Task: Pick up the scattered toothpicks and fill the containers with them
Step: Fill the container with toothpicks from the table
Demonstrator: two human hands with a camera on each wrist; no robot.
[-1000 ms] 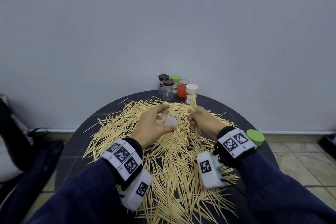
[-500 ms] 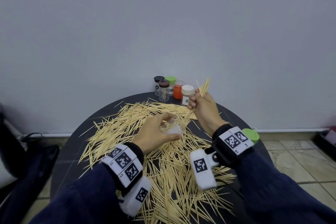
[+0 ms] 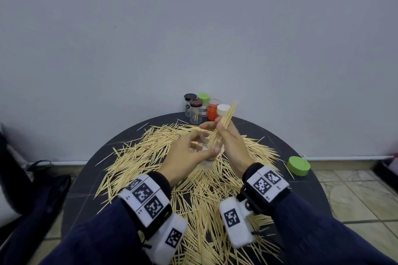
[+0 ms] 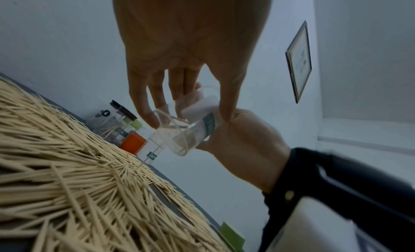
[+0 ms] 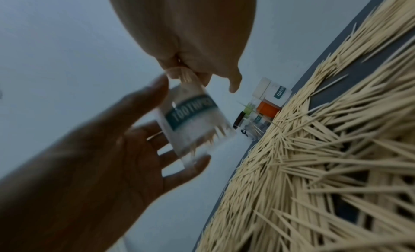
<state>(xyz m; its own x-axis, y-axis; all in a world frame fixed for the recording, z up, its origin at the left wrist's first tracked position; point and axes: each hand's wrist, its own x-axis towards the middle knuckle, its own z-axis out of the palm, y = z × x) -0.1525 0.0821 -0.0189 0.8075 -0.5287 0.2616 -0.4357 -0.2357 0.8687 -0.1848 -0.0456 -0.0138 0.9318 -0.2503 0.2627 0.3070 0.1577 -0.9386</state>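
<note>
Left hand (image 3: 189, 153) grips small clear plastic toothpick jar (image 5: 193, 126), tilted; right hand (image 3: 230, 142) pinches bundle of pale wooden toothpicks (image 3: 227, 119) w/ tips inside jar, above round dark table (image 3: 312, 196).

A clear plastic container (image 3: 208, 150), open-mouthed and tilted, bears a teal label reading "TOOTHPICKS" and sits above the table. A bundle of toothpicks (image 3: 226, 120) enters its mouth, upper ends projecting upward. Scattered toothpicks (image 3: 202, 191) cover the dark round table in a dense pile. Five capped containers (image 3: 204, 108) stand clustered at the far edge.
</note>
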